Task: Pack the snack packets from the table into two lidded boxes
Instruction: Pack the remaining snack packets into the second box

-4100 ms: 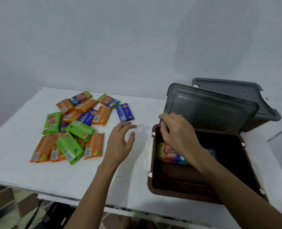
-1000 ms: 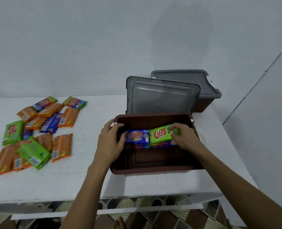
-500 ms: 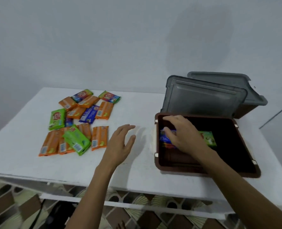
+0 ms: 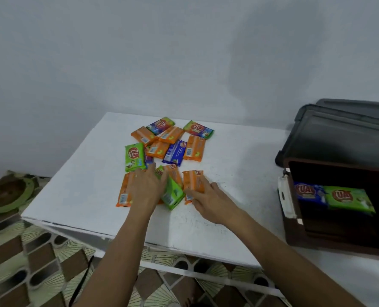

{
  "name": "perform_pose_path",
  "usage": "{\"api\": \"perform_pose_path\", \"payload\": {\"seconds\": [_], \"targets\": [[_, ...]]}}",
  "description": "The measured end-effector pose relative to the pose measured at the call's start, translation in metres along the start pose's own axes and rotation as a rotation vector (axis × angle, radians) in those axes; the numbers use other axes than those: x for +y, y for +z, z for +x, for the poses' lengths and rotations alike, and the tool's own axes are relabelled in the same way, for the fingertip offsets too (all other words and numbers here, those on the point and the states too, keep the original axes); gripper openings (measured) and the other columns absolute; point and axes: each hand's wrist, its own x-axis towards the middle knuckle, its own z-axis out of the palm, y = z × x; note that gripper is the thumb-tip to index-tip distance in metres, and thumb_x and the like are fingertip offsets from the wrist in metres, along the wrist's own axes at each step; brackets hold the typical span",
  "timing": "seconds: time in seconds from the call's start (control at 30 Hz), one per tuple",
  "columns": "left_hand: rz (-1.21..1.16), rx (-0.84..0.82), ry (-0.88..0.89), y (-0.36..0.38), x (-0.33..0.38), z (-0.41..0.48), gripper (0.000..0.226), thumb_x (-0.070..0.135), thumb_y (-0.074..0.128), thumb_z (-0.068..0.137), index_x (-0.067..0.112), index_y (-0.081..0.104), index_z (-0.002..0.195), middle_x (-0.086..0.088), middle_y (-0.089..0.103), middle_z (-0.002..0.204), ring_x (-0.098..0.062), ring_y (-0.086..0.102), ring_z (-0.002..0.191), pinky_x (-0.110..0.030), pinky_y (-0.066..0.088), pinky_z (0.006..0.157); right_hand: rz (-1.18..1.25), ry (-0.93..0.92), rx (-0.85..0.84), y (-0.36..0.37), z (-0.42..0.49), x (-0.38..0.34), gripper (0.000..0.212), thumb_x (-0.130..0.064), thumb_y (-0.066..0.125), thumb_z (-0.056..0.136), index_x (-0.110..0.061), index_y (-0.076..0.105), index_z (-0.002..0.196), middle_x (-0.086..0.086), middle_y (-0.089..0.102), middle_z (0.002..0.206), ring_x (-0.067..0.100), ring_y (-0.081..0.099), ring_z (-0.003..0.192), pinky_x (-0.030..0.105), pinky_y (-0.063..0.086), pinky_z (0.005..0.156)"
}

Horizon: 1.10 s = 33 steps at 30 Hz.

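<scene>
Several orange, green, blue and multicoloured snack packets [image 4: 175,151] lie in a loose pile on the white table [image 4: 84,185]. My left hand [image 4: 147,187] rests flat on the near packets, fingers spread over an orange one and a green packet [image 4: 173,193]. My right hand [image 4: 208,199] grips the near end of an orange packet [image 4: 193,180], which still lies on the table. At the right stands the open brown box [image 4: 295,229]. Inside it a blue packet [image 4: 308,191] and a green packet [image 4: 348,197] lie side by side.
The box's grey lid [image 4: 339,138] leans upright behind it. A second grey lid [image 4: 361,105] shows behind that, at the frame's right edge. The table's near edge runs just below my forearms, with patterned floor tiles [image 4: 18,262] beyond it.
My right hand left the brown box and moved left onto the orange packet. My left hand slid forward from bare table onto the pile. The view swung left.
</scene>
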Motion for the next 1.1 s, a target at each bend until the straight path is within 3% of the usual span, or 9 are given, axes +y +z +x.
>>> {"api": "perform_pose_path", "payload": {"seconds": [0.13,0.3,0.47,0.57,0.63,0.73,0.9,1.03,1.1], "targets": [[0.102,-0.057,-0.011,-0.004,0.010,0.005,0.073,0.073,0.030,0.088,0.018,0.049,0.132,-0.020,0.044,0.138,-0.033,0.056,0.114,-0.039,0.049,0.084,-0.031,-0.027,0.018,0.007,0.009,-0.002,0.043,-0.036,0.036,0.101,-0.035,0.031,0.144,0.014,0.008,0.159,0.040,0.035,0.124,0.048,0.040,0.100],[0.100,-0.084,-0.027,-0.007,0.013,0.008,0.073,0.074,0.038,0.085,0.017,0.048,0.129,-0.017,0.047,0.131,-0.030,0.058,0.107,-0.033,0.040,0.070,-0.115,-0.016,0.007,0.007,0.022,-0.009,0.046,-0.044,0.042,0.099,-0.032,0.031,0.142,0.013,0.012,0.158,0.041,0.034,0.127,0.047,0.041,0.100],[-0.052,-0.107,-0.039,-0.015,0.014,0.007,0.070,0.069,0.048,0.083,0.022,0.046,0.135,-0.017,0.048,0.134,-0.031,0.057,0.112,-0.036,0.049,0.084,-0.160,-0.027,0.061,0.007,0.021,-0.006,0.039,-0.026,0.040,0.100,-0.033,0.036,0.138,0.018,0.020,0.152,0.043,0.040,0.115,0.047,0.046,0.090],[-0.284,-0.118,-0.047,-0.023,0.012,0.000,0.069,0.063,0.055,0.083,0.025,0.046,0.140,-0.010,0.054,0.137,-0.026,0.058,0.117,-0.035,0.053,0.084,-0.024,-0.001,0.136,-0.001,0.013,0.006,0.036,-0.030,0.040,0.100,-0.030,0.042,0.136,0.012,0.033,0.147,0.037,0.047,0.113,0.044,0.047,0.091],[-0.484,-0.128,-0.060,-0.031,0.013,-0.009,0.066,0.056,0.063,0.082,0.027,0.048,0.139,-0.004,0.053,0.141,-0.022,0.057,0.118,-0.029,0.051,0.077,0.158,0.037,0.239,-0.015,0.004,0.016,0.039,-0.030,0.043,0.100,-0.029,0.041,0.139,0.008,0.050,0.135,0.026,0.055,0.108,0.034,0.050,0.088],[-0.643,-0.119,-0.011,-0.043,0.024,-0.022,0.051,0.047,0.069,0.082,0.034,0.055,0.130,0.000,0.060,0.126,-0.013,0.062,0.100,-0.023,0.050,0.058,0.331,0.029,0.417,-0.042,-0.020,0.035,0.037,-0.017,0.049,0.097,-0.024,0.048,0.133,0.010,0.064,0.111,0.019,0.062,0.091,0.025,0.052,0.074],[-0.910,-0.086,0.085,-0.052,0.076,-0.049,0.040,0.029,0.075,0.076,0.037,0.065,0.115,0.004,0.062,0.116,-0.011,0.066,0.088,-0.043,0.061,0.071,0.518,0.057,0.605,-0.090,-0.081,0.085,0.027,-0.015,0.052,0.098,-0.019,0.057,0.124,0.005,0.065,0.114,0.016,0.065,0.095,0.030,0.058,0.081],[-1.002,-0.042,0.179,-0.052,0.132,-0.076,0.038,0.016,0.071,0.080,0.032,0.067,0.113,0.016,0.062,0.109,0.006,0.065,0.078,-0.039,0.061,0.071,0.586,0.134,0.734,-0.122,-0.137,0.137,0.019,-0.015,0.056,0.096,-0.020,0.064,0.112,-0.002,0.065,0.106,0.009,0.065,0.089,0.019,0.055,0.079],[-1.036,-0.040,0.209,-0.048,0.157,-0.089,0.039,0.011,0.068,0.080,0.033,0.067,0.113,0.014,0.066,0.109,-0.003,0.068,0.079,-0.033,0.059,0.072,0.653,0.172,0.724,-0.130,-0.162,0.164,0.019,-0.018,0.055,0.097,-0.022,0.064,0.113,-0.002,0.065,0.110,0.009,0.066,0.092,0.024,0.057,0.079]]}}
